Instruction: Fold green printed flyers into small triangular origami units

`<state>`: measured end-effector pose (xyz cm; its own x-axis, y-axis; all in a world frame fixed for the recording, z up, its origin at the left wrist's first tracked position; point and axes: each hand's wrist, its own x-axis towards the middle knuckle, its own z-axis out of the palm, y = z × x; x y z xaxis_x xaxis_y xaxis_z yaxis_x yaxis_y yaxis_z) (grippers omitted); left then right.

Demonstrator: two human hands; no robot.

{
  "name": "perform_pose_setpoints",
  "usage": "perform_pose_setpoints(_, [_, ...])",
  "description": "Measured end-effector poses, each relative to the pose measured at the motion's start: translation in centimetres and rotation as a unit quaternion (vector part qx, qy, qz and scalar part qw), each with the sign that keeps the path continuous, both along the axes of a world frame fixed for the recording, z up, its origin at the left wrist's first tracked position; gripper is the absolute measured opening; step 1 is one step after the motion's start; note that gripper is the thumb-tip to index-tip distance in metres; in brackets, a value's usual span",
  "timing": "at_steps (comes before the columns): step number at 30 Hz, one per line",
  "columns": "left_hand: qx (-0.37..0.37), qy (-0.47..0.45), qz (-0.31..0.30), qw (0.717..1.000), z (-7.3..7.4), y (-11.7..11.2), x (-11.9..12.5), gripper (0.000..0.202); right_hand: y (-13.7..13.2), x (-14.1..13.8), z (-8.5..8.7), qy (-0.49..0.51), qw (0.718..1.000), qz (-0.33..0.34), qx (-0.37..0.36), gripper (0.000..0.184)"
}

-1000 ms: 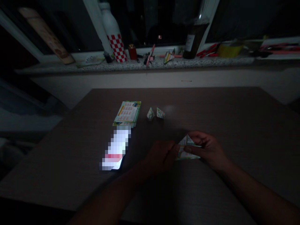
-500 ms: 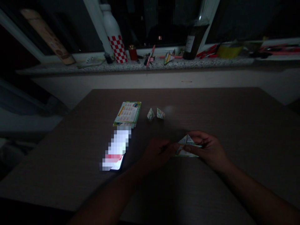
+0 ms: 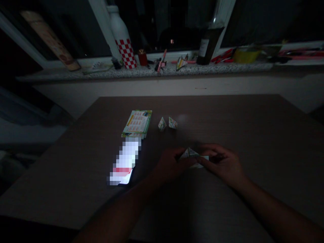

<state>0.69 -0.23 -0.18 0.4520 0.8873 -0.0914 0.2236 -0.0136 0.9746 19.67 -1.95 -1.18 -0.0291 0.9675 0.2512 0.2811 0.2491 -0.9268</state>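
Note:
A folded piece of printed paper [image 3: 190, 153] with a triangular peak is held just above the table, between both hands. My left hand [image 3: 172, 163] is closed on its left side, the thumb across the front. My right hand [image 3: 225, 163] pinches the right part, thumb in front and fingers behind. Much of the paper's lower part is hidden by the thumbs. Beyond the hands stand two small folded paper pieces, a left one [image 3: 162, 124] and a right one [image 3: 172, 123], a little apart from each other.
On the brown table [image 3: 240, 121], left of my hands, lies a lit phone [image 3: 125, 158], its screen blurred out. A stack of printed sheets [image 3: 138, 122] touches its far end. Along the windowsill [image 3: 149, 71] stand a checkered bottle [image 3: 126, 50], a dark bottle [image 3: 204, 47] and several small items.
The folded paper has shifted left between my hands, its peak now nearer my left hand. My left fingers have moved up around its left side. The things on the table stay put.

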Motion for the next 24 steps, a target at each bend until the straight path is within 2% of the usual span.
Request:
perform_pose_setpoints(5, [-0.061, -0.030, 0.036, 0.997, -0.60, 0.28, -0.05, 0.033, -0.12, 0.18, 0.12, -0.061, 0.990, -0.022, 0.129, 0.020])
perform_pose_setpoints(9, [-0.079, -0.043, 0.074, 0.993, -0.75, 0.41, -0.26, 0.032, 0.08, 0.62, 0.56, -0.099, 0.974, 0.010, 0.203, 0.013])
perform_pose_setpoints(14, [-0.025, -0.010, 0.078, 0.997, -0.37, 0.12, -0.14, 0.031, 0.13, 0.57, 0.39, -0.112, 0.973, 0.031, 0.197, 0.019])
perform_pose_setpoints(19, [0.016, 0.011, 0.069, 0.997, -0.05, 0.00, -0.06, 0.031, 0.09, 0.29, 0.37, -0.114, 0.976, 0.036, 0.184, 0.012])
perform_pose_setpoints(24, [-0.004, -0.012, 0.065, 0.998, -0.05, -0.14, -0.04, 0.024, -0.01, 0.15, 0.56, -0.095, 0.980, 0.056, 0.168, 0.007])
